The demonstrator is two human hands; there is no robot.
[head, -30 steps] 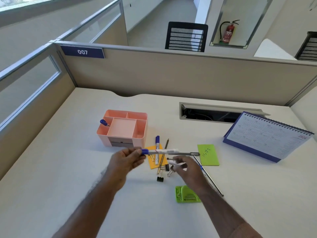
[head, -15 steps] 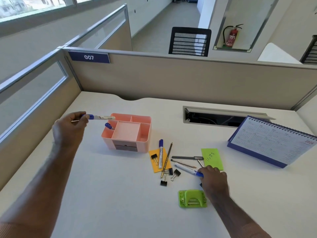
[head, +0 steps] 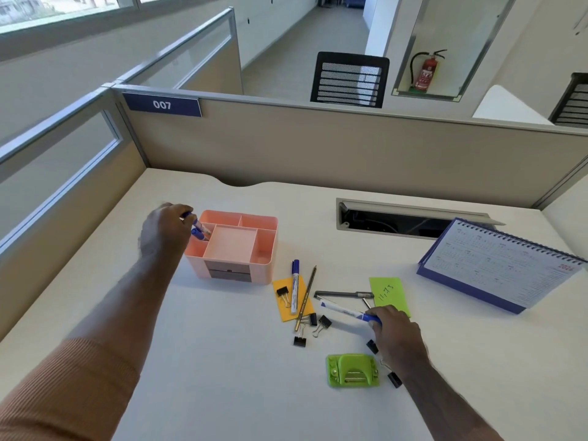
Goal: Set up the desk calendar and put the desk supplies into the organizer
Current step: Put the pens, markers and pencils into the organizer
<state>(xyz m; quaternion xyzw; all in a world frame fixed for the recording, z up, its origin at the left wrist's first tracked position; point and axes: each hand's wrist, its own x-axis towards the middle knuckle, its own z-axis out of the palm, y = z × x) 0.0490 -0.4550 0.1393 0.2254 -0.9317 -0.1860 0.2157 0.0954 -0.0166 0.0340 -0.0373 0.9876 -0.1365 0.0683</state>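
Observation:
The pink organizer (head: 265,246) stands left of the desk's middle. My left hand (head: 164,229) holds a blue-capped marker (head: 198,223) tip-down in the organizer's left compartment, next to another blue marker (head: 197,234) standing there. My right hand (head: 394,329) grips a white marker with a blue cap (head: 346,311), which lies slanted just above the desk. A third blue-capped marker (head: 295,286) and a pencil (head: 306,297) lie across an orange sticky note (head: 290,297). A dark pen (head: 343,294) lies beside a green sticky note (head: 389,294). The blue desk calendar (head: 496,265) stands at the right.
Several black binder clips (head: 319,323) lie scattered around the pens. A green hole punch (head: 352,370) sits near the front. An open cable slot (head: 397,218) runs behind the calendar. Beige partition walls (head: 318,148) close off the desk's back and left side.
My left hand carried a marker from the pile leftwards and lowered it into the organizer's left compartment. My right hand took hold of a white marker by its blue cap.

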